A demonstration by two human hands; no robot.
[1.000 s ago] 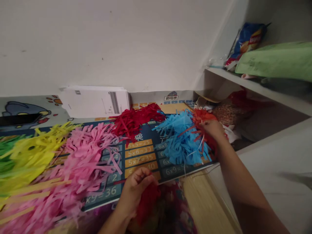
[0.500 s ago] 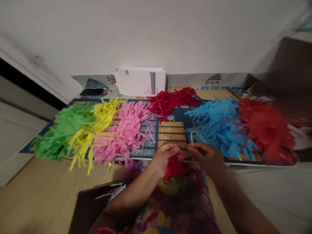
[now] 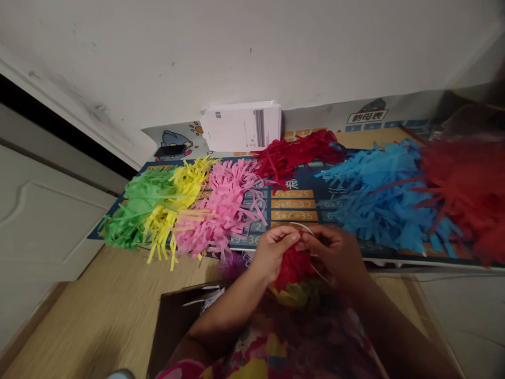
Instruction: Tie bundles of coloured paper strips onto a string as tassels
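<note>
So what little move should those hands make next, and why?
Probably loop the white strip around the top of the red bundle: the left hand seems to pinch that top, and the right hand appears to hold the strip close beside it, fingertips nearly meeting.

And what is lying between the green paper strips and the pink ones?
In the head view, the yellow paper strips lie between the green paper strips and the pink paper strips. A few light orange strips lie near the pink edge.
</note>
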